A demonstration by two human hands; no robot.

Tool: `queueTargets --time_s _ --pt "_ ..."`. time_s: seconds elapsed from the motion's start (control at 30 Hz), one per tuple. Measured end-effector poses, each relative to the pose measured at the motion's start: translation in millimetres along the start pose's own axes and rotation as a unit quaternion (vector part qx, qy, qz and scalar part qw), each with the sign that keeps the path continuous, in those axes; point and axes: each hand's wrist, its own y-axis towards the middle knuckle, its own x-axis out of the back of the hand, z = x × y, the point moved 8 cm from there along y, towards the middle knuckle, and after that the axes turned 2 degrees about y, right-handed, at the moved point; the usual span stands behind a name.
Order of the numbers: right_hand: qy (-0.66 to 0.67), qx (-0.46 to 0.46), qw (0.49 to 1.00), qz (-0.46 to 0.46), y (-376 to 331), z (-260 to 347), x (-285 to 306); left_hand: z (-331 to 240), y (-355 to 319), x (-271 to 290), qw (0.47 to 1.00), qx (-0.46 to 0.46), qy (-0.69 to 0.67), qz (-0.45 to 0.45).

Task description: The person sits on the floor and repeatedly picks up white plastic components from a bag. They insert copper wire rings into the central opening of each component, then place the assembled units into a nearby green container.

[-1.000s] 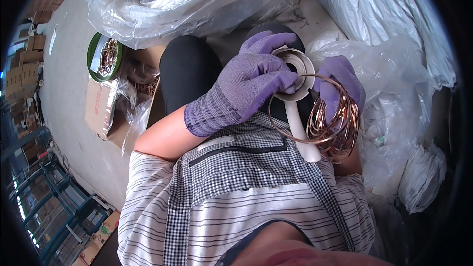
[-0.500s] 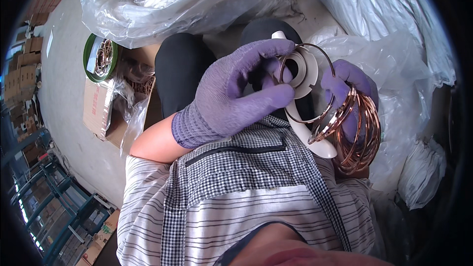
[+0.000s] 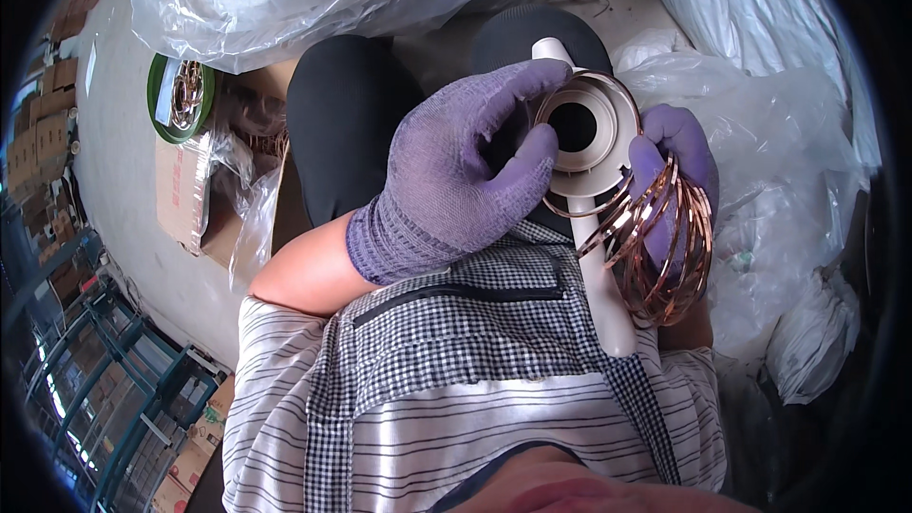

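A pale plastic part [image 3: 617, 313] with a round, open-centred head and a long handle lies over my lap. One thin copper ring [image 3: 622, 93] encircles the head, its lower left edge standing off the plastic. My left hand [image 3: 456, 166], in a purple knit glove, has thumb and fingertips on the ring's left edge beside the head; the exact grip is partly hidden. A bunch of copper rings [image 3: 679, 266] hangs from my gloved right hand [image 3: 679, 147], which is closed round them, its fingertips near the head's right rim.
To the left, an open cardboard box [image 3: 185, 195] holds plastic film, with a green round tub [image 3: 157, 104] containing more rings at its far end. Clear plastic sheeting [image 3: 313, 0] spreads beyond my knees; more plastic bags [image 3: 760, 190] lie to the right.
The plastic part has turned, its round head now facing up more fully. The single ring has moved from beside the head to around it, and my right hand has come slightly left.
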Motion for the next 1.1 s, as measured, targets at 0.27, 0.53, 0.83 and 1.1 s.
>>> queueTargets --time_s 0.27,0.53,0.83,1.1 --pt "-0.006 0.137 0.988 0.078 9 17 -15 -7 9 8 0.989 -0.054 0.134 -0.035" --pt "-0.206 0.197 0.958 0.021 12 24 -7 2 7 6 0.995 -0.056 0.079 -0.003" --pt "-0.268 0.215 0.938 0.052 21 41 -5 3 11 7 0.994 -0.088 0.062 -0.022" --pt "-0.083 0.099 0.987 0.092 29 29 -7 12 9 7 0.996 -0.089 0.017 -0.011"
